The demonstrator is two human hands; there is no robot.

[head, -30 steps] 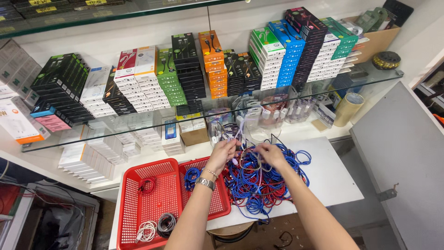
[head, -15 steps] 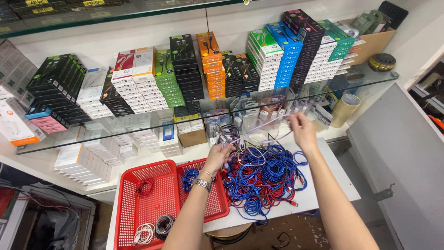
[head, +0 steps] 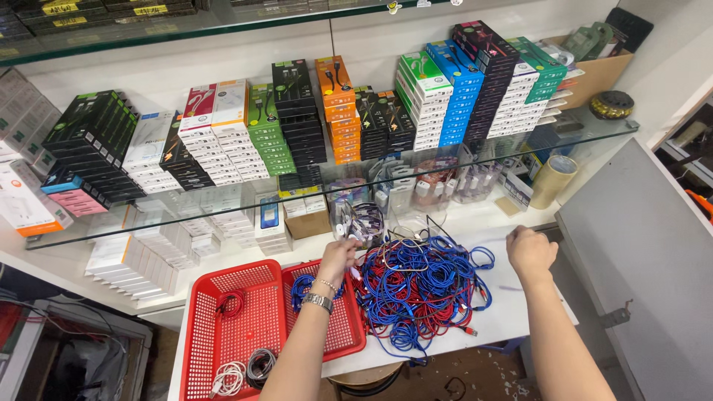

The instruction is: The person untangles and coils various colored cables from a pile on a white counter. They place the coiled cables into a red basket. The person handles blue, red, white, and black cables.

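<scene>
A big tangle of blue and red cables (head: 423, 289) lies on the white table (head: 512, 315). My left hand (head: 338, 260), with a watch and a bracelet on the wrist, pinches cables at the tangle's left edge, above the small red basket (head: 349, 338). A coil of blue cable (head: 301, 286) lies in that basket. My right hand (head: 531, 251) is a closed fist to the right of the tangle, just above the table. It seems to grip a thin cable drawn out of the pile, though the strand is hard to make out.
A larger red basket (head: 223, 341) on the left holds a few coiled cables (head: 241, 367). A glass shelf (head: 186, 215) with stacked coloured boxes runs across above the table. A tape roll (head: 553, 180) stands at the back right. A grey panel (head: 639, 252) borders the right.
My right hand left the tangle, rose up and to the right, and has now swung further right and down beside the pile. My left hand stays at the pile's left edge.
</scene>
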